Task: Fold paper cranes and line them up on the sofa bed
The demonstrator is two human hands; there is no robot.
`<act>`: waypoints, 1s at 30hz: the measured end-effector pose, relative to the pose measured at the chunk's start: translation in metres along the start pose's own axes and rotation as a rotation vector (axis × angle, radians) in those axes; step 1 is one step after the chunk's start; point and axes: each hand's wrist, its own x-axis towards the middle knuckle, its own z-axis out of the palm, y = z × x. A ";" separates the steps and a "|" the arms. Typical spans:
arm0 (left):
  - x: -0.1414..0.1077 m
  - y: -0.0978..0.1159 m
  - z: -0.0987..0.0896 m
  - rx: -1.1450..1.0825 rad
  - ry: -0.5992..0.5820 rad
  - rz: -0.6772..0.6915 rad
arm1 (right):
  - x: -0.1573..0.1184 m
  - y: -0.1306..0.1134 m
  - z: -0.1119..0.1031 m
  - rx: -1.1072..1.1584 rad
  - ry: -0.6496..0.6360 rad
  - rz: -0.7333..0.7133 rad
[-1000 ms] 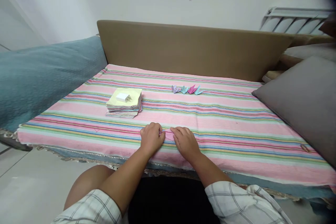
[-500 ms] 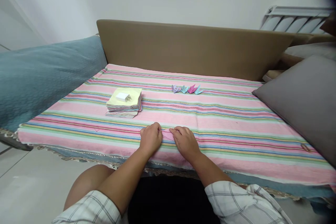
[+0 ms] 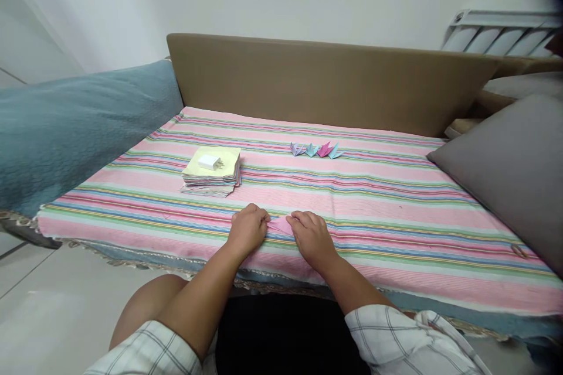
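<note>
A small folded piece of pink paper (image 3: 281, 225) lies between my two hands, low over the striped cloth. My left hand (image 3: 248, 227) pinches its narrow left end. On the wider right end, the thumb and fingers of my right hand (image 3: 311, 237) are closed. Both hands partly cover the paper, so its full shape is hidden. Farther back stand several folded paper cranes in a row: a lilac one (image 3: 297, 149), a pale teal one (image 3: 312, 150), a magenta one (image 3: 324, 149) and a light blue one (image 3: 336, 152).
Left of the cranes, a stack of square paper (image 3: 211, 179) carries a white plug adapter (image 3: 209, 162). The striped cloth (image 3: 378, 211) covers the seat. A brown backrest (image 3: 325, 82) rises behind, a grey cushion (image 3: 510, 158) leans at right, and a blue-covered armrest (image 3: 88, 123) bounds the left.
My left hand has shifted slightly left, away from my right hand, and more of the pink paper shows between them. The whole view has swung a little to the left.
</note>
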 end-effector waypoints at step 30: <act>0.026 -0.021 -0.008 -0.259 -0.212 0.192 | 0.006 0.009 -0.007 0.247 -0.100 0.003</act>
